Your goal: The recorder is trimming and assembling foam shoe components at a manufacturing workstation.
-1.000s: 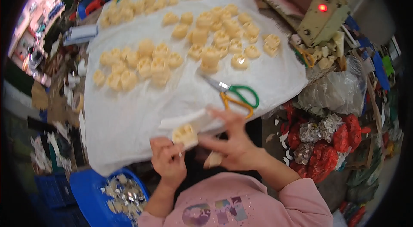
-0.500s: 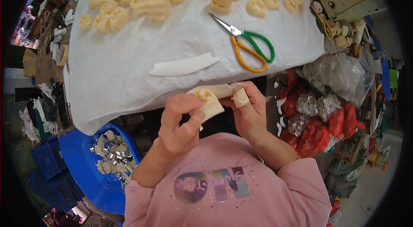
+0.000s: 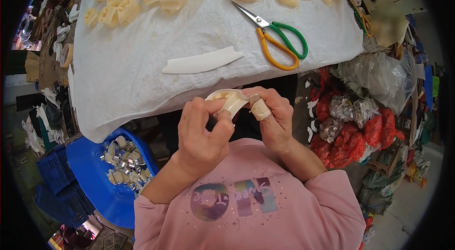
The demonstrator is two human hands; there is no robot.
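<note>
Holds a cream moulded piece (image 3: 234, 104) pinched between thumb and fingers of the left hand (image 3: 204, 126), just off the near edge of the white cloth (image 3: 125, 46), and grips a pale strip (image 3: 241, 93) in the closed right hand (image 3: 277, 118), thumb covered by a cream wrapping (image 3: 261, 110). Shows less strip spanning the hands than half a second ago, suggesting a closer lie against the piece's wall. Leaves green-and-orange-handled scissors (image 3: 260, 22) and a loose white strip (image 3: 201, 62) untouched on the cloth.
</note>
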